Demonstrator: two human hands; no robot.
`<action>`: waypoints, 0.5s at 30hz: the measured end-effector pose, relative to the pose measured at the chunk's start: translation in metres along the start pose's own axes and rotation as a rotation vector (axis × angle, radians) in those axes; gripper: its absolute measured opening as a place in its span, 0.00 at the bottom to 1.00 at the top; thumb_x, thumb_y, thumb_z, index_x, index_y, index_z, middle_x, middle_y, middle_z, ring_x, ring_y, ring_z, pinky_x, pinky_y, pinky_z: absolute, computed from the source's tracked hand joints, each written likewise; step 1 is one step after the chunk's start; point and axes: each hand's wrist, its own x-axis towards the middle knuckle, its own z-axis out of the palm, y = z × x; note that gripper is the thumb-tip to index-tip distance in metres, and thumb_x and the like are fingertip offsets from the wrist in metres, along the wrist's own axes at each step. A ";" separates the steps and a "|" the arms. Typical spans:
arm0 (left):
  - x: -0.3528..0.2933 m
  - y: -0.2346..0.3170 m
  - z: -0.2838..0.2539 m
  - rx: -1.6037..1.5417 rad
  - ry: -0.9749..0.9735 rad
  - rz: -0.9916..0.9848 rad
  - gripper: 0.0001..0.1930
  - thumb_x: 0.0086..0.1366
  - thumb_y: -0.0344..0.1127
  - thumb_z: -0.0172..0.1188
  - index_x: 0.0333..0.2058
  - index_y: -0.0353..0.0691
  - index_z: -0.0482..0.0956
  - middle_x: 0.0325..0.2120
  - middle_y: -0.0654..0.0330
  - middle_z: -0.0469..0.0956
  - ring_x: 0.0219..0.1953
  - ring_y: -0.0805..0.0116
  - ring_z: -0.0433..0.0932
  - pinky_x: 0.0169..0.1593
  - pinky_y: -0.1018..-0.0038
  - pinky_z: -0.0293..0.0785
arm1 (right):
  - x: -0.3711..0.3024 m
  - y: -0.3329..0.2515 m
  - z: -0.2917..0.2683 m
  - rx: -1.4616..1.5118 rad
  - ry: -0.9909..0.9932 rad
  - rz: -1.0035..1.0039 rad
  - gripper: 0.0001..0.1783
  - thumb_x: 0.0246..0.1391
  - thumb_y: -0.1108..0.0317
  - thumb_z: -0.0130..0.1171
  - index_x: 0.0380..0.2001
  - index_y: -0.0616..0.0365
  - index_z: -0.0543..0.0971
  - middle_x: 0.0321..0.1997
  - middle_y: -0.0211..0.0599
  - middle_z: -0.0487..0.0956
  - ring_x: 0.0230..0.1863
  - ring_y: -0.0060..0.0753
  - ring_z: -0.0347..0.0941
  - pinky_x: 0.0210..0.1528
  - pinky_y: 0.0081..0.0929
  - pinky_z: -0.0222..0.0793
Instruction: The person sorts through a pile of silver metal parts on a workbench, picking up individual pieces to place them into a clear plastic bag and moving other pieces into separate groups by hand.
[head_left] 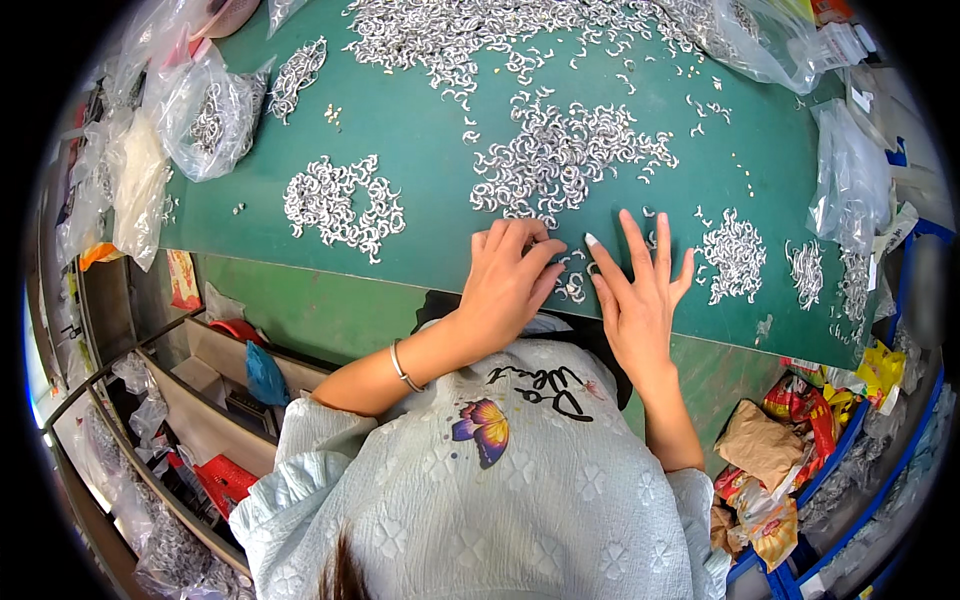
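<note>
Small silver crescent-shaped metal pieces lie in piles on a green table. My left hand (pixel 508 268) is at the near edge of the middle pile (pixel 570 150), its fingers curled and thumb close to the fingertips. Whatever it may pinch is hidden. Beside it, my right hand (pixel 642 285) rests on the tabletop with its fingers spread and nothing in its grasp. A few loose crescent pieces (pixel 571 285) lie between the two hands, near the table's front edge.
A larger heap (pixel 430 35) covers the far side. Smaller piles lie left (pixel 343 207) and right (pixel 735 257). Plastic bags stand at the left (pixel 210 120) and right (pixel 850 175). Below the right side is a shelf with snack packets (pixel 765 450); open drawers (pixel 210 400) are lower left.
</note>
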 end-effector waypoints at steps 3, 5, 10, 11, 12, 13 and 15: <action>0.001 0.000 0.003 -0.017 -0.014 0.040 0.14 0.52 0.29 0.68 0.39 0.42 0.80 0.39 0.62 0.72 0.42 0.62 0.69 0.43 0.66 0.60 | -0.001 -0.005 -0.004 0.074 -0.022 -0.061 0.20 0.54 0.65 0.61 0.52 0.41 0.79 0.71 0.32 0.60 0.74 0.55 0.45 0.64 0.73 0.34; 0.000 0.000 0.002 0.000 -0.020 0.027 0.14 0.52 0.28 0.68 0.39 0.42 0.80 0.39 0.62 0.72 0.42 0.62 0.69 0.44 0.66 0.60 | 0.000 -0.005 -0.001 0.035 -0.034 -0.042 0.20 0.54 0.64 0.62 0.52 0.41 0.79 0.71 0.31 0.60 0.74 0.54 0.45 0.65 0.72 0.34; 0.001 0.001 0.000 0.014 -0.016 0.009 0.13 0.52 0.28 0.68 0.38 0.42 0.80 0.39 0.62 0.72 0.41 0.63 0.69 0.44 0.66 0.60 | -0.002 0.005 -0.007 0.012 0.010 -0.015 0.21 0.53 0.65 0.62 0.52 0.41 0.80 0.70 0.32 0.61 0.74 0.54 0.46 0.65 0.71 0.33; 0.001 0.002 0.000 0.009 -0.020 0.001 0.13 0.52 0.28 0.68 0.38 0.42 0.80 0.39 0.62 0.72 0.41 0.63 0.69 0.44 0.66 0.60 | -0.002 0.005 -0.009 0.028 0.021 -0.025 0.21 0.53 0.65 0.62 0.52 0.41 0.80 0.70 0.32 0.61 0.74 0.54 0.46 0.65 0.71 0.33; 0.000 0.002 0.001 0.003 -0.027 -0.007 0.13 0.52 0.28 0.68 0.38 0.42 0.80 0.39 0.62 0.72 0.41 0.63 0.69 0.44 0.66 0.60 | -0.001 0.001 -0.011 0.052 -0.029 -0.049 0.22 0.52 0.63 0.63 0.52 0.39 0.80 0.71 0.32 0.61 0.74 0.54 0.46 0.65 0.71 0.33; -0.001 0.002 0.001 0.003 -0.019 0.004 0.13 0.52 0.27 0.68 0.38 0.43 0.80 0.39 0.62 0.72 0.41 0.63 0.69 0.43 0.66 0.60 | 0.000 -0.001 -0.009 0.054 -0.044 -0.054 0.22 0.51 0.62 0.63 0.52 0.39 0.80 0.71 0.32 0.61 0.74 0.54 0.46 0.66 0.72 0.33; -0.001 0.001 0.002 0.006 -0.002 0.028 0.13 0.52 0.27 0.67 0.38 0.43 0.80 0.38 0.63 0.72 0.41 0.63 0.69 0.43 0.66 0.60 | 0.001 -0.002 -0.005 0.059 -0.073 -0.067 0.22 0.51 0.61 0.63 0.52 0.39 0.80 0.71 0.31 0.60 0.74 0.53 0.45 0.66 0.72 0.33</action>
